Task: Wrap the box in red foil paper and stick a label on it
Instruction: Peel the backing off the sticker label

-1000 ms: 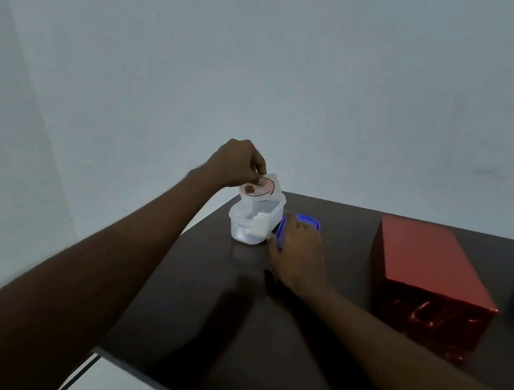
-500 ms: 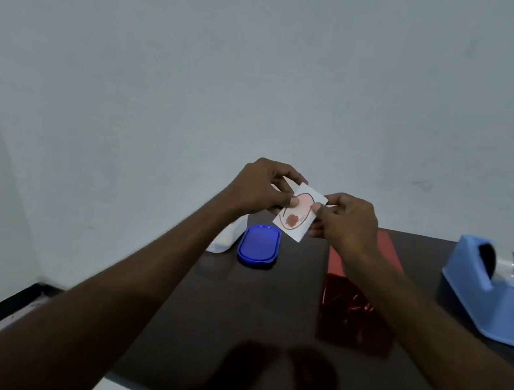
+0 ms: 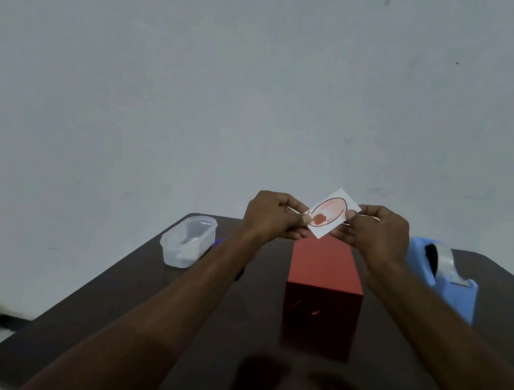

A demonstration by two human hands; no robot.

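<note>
Fingertips [image 3: 304,220] of both hands pinch the label [image 3: 331,213] at opposite edges; thin, floppy, best peeled from a corner.

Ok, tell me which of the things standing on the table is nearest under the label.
The red foil-wrapped box, in the middle, directly below the label. The clear plastic container stands off to its left, the blue tape dispenser off to its right.

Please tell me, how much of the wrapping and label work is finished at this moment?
Done: the box on the table already looks fully covered in red foil. In hand: the left hand and right hand pinch the label by opposite edges, held in the air above the box's far end. Left: sticking the label on; the box top shows none yet.
</note>
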